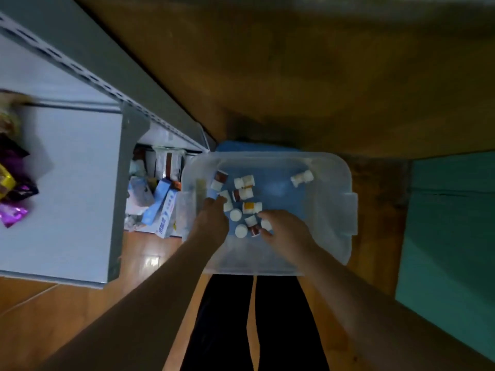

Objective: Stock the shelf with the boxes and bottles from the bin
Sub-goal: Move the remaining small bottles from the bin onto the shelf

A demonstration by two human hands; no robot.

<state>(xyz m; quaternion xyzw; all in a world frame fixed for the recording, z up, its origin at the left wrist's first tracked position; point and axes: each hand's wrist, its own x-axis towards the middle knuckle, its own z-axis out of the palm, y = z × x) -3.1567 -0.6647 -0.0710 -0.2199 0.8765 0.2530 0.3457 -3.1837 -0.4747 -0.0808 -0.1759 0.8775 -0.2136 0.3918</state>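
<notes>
A clear plastic bin [332, 180] sits on the floor in front of me, holding several small white bottles, some with brown or orange labels. Both my hands reach into it. My left hand [211, 218] curls its fingers round a white bottle [227, 200] near the bin's left wall. My right hand [284, 228] pinches another small white bottle [266, 224] at the fingertips. One bottle [302, 178] lies apart at the far right of the bin. The grey shelf [67, 183] stands to the left.
On the shelf's low level lie several boxes [160, 204] in blue and white, loosely piled. Shiny purple and gold packets [13, 194] sit at the far left. My dark trouser legs [254, 322] stand just before the bin. A teal surface [450, 236] is at the right.
</notes>
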